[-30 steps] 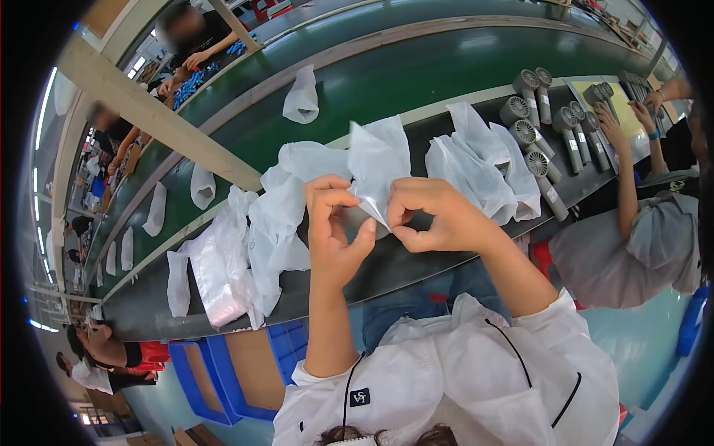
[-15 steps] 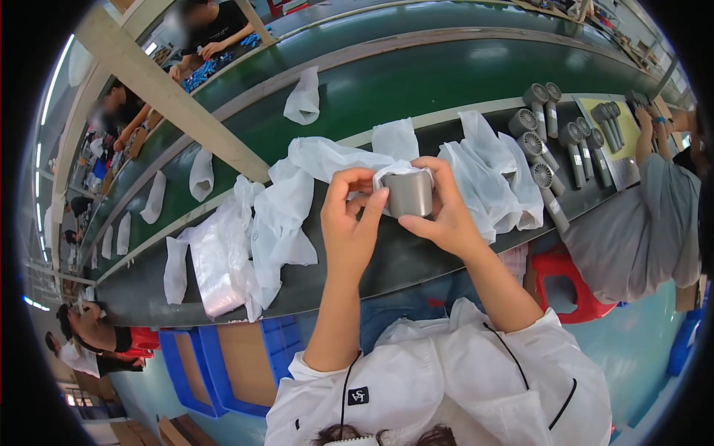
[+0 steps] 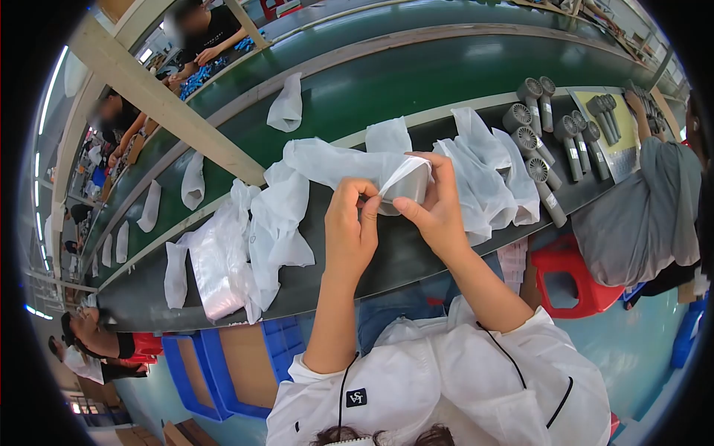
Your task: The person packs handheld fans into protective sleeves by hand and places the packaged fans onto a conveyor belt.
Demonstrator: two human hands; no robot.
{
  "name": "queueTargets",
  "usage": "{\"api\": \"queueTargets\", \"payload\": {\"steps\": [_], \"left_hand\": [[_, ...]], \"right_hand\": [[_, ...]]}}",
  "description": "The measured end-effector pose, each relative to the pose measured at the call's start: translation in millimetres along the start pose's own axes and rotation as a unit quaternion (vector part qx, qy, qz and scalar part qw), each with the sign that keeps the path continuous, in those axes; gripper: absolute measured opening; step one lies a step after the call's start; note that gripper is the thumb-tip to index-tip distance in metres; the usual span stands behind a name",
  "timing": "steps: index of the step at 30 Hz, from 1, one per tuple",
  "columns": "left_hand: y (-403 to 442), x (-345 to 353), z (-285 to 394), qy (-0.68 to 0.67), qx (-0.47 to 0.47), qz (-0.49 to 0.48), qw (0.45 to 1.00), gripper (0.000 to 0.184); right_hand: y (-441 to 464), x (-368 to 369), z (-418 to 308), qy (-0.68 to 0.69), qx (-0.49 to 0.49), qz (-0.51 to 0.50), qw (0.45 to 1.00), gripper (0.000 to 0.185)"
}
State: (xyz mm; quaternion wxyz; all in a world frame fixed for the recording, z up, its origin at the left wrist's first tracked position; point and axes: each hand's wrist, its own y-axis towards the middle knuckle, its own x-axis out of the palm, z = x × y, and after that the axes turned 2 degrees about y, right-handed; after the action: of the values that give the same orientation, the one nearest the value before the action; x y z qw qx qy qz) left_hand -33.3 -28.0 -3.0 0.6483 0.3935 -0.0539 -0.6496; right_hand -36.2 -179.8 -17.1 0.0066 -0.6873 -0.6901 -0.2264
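Note:
Between my two hands is a grey cylindrical part (image 3: 411, 192), partly covered by a translucent white bag (image 3: 392, 169). My left hand (image 3: 352, 223) pinches the bag's edge at the part's left side. Around the right side of the bagged part, my right hand (image 3: 437, 204) has its fingers wrapped, thumb in front. Just left of them a long white bag (image 3: 323, 160) lies on the dark work surface, and more white bags (image 3: 476, 175) lie to the right. A stack of clear plastic bags (image 3: 219, 271) is at the left.
Several grey handheld fans (image 3: 547, 189) lie at the right, near a co-worker in grey (image 3: 639, 208). Bagged items (image 3: 286, 104) sit on the green conveyor (image 3: 372, 89). A beige post (image 3: 171, 104) slants at the left. Blue crates (image 3: 242, 364) and a red stool (image 3: 561, 279) are below.
The bag was folded to a point in my fingers, then the grey part showed bare below it; now the bag's edge is drawn down over the part. The co-worker at the right has moved.

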Motion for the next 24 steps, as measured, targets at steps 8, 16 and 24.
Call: {"api": "queueTargets", "payload": {"steps": [8, 16, 24], "left_hand": [[4, -12, 10, -0.122, -0.134, -0.017, 0.983, 0.011], [10, -11, 20, -0.089, -0.153, -0.007, 0.984, 0.011], [4, -14, 6, -0.143, -0.144, 0.011, 0.979, 0.048]], "right_hand": [[9, -10, -6, -0.311, -0.029, -0.058, 0.948, 0.068], [15, 5, -9, -0.382, -0.085, 0.008, 0.920, 0.050], [27, 3, 0, -0.240, -0.039, 0.014, 0.970, 0.037]]}}
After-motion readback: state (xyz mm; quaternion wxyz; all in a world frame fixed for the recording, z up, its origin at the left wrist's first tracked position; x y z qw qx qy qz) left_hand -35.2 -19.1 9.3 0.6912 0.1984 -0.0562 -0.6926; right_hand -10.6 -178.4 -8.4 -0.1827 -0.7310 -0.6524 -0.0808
